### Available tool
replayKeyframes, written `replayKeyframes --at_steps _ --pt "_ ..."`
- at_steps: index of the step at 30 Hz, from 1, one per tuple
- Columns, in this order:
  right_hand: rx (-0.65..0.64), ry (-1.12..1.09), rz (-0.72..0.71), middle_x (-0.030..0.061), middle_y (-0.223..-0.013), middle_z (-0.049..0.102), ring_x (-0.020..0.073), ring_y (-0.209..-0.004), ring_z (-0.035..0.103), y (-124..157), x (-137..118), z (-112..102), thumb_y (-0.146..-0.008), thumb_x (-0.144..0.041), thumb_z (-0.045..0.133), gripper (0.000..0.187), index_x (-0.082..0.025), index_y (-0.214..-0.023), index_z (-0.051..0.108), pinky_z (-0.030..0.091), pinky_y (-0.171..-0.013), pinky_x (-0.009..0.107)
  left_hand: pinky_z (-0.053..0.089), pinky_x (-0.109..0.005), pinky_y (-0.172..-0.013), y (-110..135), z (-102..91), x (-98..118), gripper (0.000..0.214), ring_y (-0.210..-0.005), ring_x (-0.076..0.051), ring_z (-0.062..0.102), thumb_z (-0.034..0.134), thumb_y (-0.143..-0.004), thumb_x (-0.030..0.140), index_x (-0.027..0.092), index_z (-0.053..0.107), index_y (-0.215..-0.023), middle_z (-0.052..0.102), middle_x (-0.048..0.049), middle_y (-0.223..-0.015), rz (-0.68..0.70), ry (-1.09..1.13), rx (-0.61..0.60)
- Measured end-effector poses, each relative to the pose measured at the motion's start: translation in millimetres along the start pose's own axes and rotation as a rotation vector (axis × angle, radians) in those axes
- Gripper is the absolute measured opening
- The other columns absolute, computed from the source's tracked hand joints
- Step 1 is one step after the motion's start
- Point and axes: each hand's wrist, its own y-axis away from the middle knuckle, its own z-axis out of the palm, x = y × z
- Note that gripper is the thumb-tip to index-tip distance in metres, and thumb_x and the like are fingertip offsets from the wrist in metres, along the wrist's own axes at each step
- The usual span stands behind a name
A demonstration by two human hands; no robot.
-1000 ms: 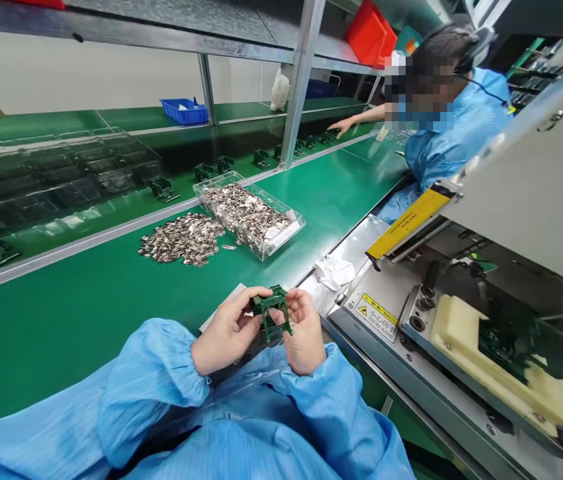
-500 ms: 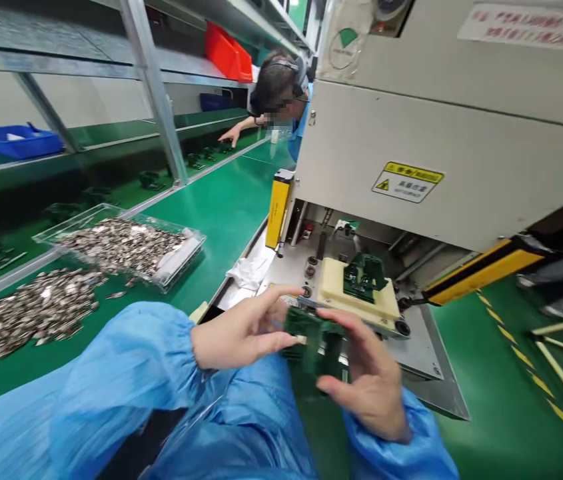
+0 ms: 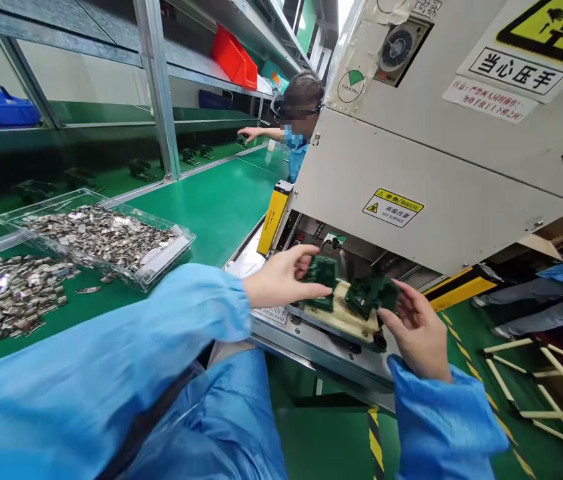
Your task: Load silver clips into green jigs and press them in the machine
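Note:
My left hand (image 3: pixel 284 277) grips a dark green plastic part (image 3: pixel 322 275) between thumb and fingers, over the left side of a cream fixture block (image 3: pixel 356 325). My right hand (image 3: pixel 421 327) has its thumb and fingers around a second dark green plastic part (image 3: pixel 368 295), which looks tilted at the right side of the block. Whether this second part still touches the block I cannot tell. The block sits on the metal bed of a press machine (image 3: pixel 386 160), below its grey housing.
Left on the green bench stand a clear tray (image 3: pixel 148 270) of small metal pieces and a loose metal pile (image 3: pixel 16 293). Yellow guard bars (image 3: pixel 275 217) flank the press opening. Across the bench a co-worker's hand (image 3: pixel 248 133) holds a dark part above a channel with several similar parts.
My hands have moved apart and forward to the fixture. The first part is now in my left hand alone. My right hand has let go of it and taken hold of the fixture's part.

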Motion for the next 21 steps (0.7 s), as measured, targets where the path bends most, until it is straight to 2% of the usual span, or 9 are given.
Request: replayKeyframes --at_steps 2,5,7,9,11,13,16,18,21 --pt "-0.171 0.047 -0.003 0.0077 -0.104 0.069 0.0234 -0.094 0.065 -15.8 -3.2 10.3 -0.065 -0.045 0.081 0.059 -0.022 -0.116 0.064 0.053 -0.087 0.039 0.057 -0.034 -0.083 34.9 -33.6 0.6 0.060 -0.091 -0.019 0.066 0.079 -0.067 0.025 0.015 0.056 -0.122 0.066 -0.0080 -0.099 -0.059 -0.017 -0.072" --pt "-0.324 0.069 0.013 0.0068 -0.097 0.071 0.0246 -0.091 0.066 -33.3 -7.5 21.5 -0.065 -0.047 0.080 0.053 -0.022 -0.110 0.068 0.054 -0.084 0.039 0.057 -0.036 -0.086 83.9 -72.4 -4.8 0.055 -0.093 -0.020 0.067 0.080 -0.066 0.026 0.019 0.061 -0.117 0.068 -0.0065 -0.101 -0.199 -0.122 -0.123" --pt "-0.357 0.102 0.016 0.0069 -0.098 0.071 0.0262 -0.094 0.066 -36.6 -9.1 23.9 -0.065 -0.048 0.080 0.053 -0.022 -0.110 0.068 0.052 -0.088 0.042 0.053 -0.040 -0.095 106.9 -84.4 -14.6 0.054 -0.101 -0.023 0.067 0.080 -0.065 0.026 0.020 0.062 -0.116 0.068 -0.0069 -0.107 -0.306 -0.161 -0.128" --pt "-0.336 0.165 -0.036 0.0078 -0.109 0.069 0.0281 -0.105 0.063 -31.2 -8.1 20.7 -0.067 -0.051 0.078 0.057 -0.023 -0.116 0.066 0.048 -0.095 0.044 0.048 -0.044 -0.102 119.4 -86.1 -28.4 0.057 -0.113 -0.026 0.062 0.081 -0.063 0.026 0.022 0.062 -0.116 0.064 -0.0084 -0.120 -0.386 -0.178 -0.124" --pt "-0.234 0.240 -0.100 0.0089 -0.125 0.063 0.0290 -0.119 0.056 -17.2 -2.3 10.0 -0.072 -0.054 0.071 0.061 -0.024 -0.124 0.060 0.043 -0.101 0.046 0.044 -0.045 -0.106 122.3 -82.4 -43.3 0.060 -0.126 -0.029 0.053 0.082 -0.060 0.027 0.023 0.063 -0.116 0.054 -0.0096 -0.136 -0.418 -0.183 -0.139" --pt "-0.021 0.325 -0.055 0.0107 -0.131 0.058 0.0290 -0.123 0.052 4.2 10.0 -7.7 -0.078 -0.058 0.063 0.061 -0.023 -0.128 0.056 0.042 -0.102 0.047 0.041 -0.046 -0.109 119.4 -78.0 -55.5 0.062 -0.134 -0.031 0.045 0.084 -0.057 0.029 0.025 0.063 -0.116 0.046 -0.0088 -0.146 -0.417 -0.170 -0.179" --pt "0.338 0.346 0.312 0.0127 -0.104 0.069 0.0316 -0.102 0.063 45.6 37.7 -38.0 -0.067 -0.065 0.065 0.061 -0.019 -0.108 0.066 0.050 -0.088 0.049 0.037 -0.049 -0.111 113.9 -76.3 -64.8 0.065 -0.134 -0.032 0.045 0.084 -0.059 0.035 0.027 0.062 -0.120 0.049 -0.0079 -0.144 -0.395 -0.156 -0.228" --pt "0.374 0.223 0.517 0.0110 -0.077 0.070 0.0327 -0.083 0.067 74.1 56.2 -51.9 -0.054 -0.068 0.072 0.059 -0.018 -0.086 0.069 0.055 -0.075 0.048 0.035 -0.050 -0.112 112.6 -79.4 -66.1 0.067 -0.133 -0.033 0.047 0.082 -0.062 0.038 0.028 0.061 -0.124 0.051 -0.0069 -0.142 -0.383 -0.175 -0.257" --pt "0.439 0.115 0.577 0.0099 -0.070 0.070 0.0298 -0.072 0.068 107.3 71.9 -57.6 -0.053 -0.076 0.068 0.062 -0.019 -0.076 0.066 0.057 -0.066 0.043 0.036 -0.049 -0.111 109.3 -88.7 -67.0 0.070 -0.129 -0.034 0.050 0.082 -0.061 0.038 0.029 0.060 -0.127 0.055 -0.0058 -0.139 -0.366 -0.231 -0.300"
